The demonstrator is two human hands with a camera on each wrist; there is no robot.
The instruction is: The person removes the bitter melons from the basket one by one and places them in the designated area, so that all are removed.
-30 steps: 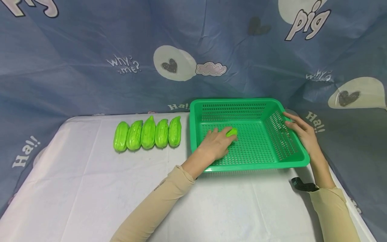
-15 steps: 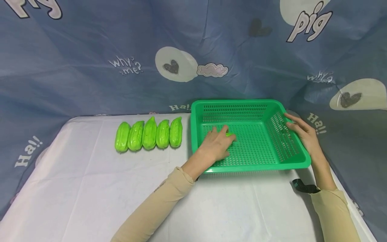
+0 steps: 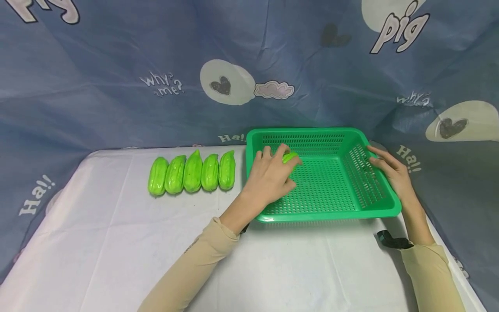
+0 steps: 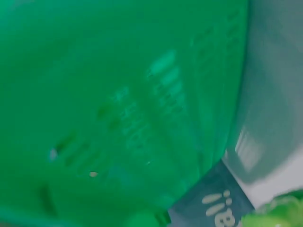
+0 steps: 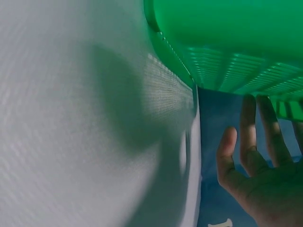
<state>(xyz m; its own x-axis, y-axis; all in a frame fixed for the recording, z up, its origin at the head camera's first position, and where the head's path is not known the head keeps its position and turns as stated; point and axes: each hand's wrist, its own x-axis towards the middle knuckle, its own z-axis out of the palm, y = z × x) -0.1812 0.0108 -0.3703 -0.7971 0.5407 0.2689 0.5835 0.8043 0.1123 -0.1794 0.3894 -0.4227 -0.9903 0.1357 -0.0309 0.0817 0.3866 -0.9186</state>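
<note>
My left hand (image 3: 269, 177) is above the left part of a green plastic basket (image 3: 331, 214). Its curled fingers grip a light green, ridged bitter gourd (image 3: 290, 157), mostly hidden by the hand. At the basket's right end, my right hand (image 3: 393, 175) touches the rim and outer wall. Its fingers (image 5: 247, 127) look fairly straight in the right wrist view, with tips against the perforated side. The left wrist view is blurred and mostly filled by the basket wall (image 4: 94, 85); the held gourd cannot be made out there.
Several more bitter gourds (image 3: 192, 172) lie side by side in a row left of the basket. The white cloth (image 3: 296, 260) covers the table. A blue printed curtain (image 3: 163, 112) hangs behind the table, close to the basket's far side.
My left hand has shifted up and to the left in the head view with the gourd, of which more shows now than half a second ago. The right hand and the basket keep their places.
</note>
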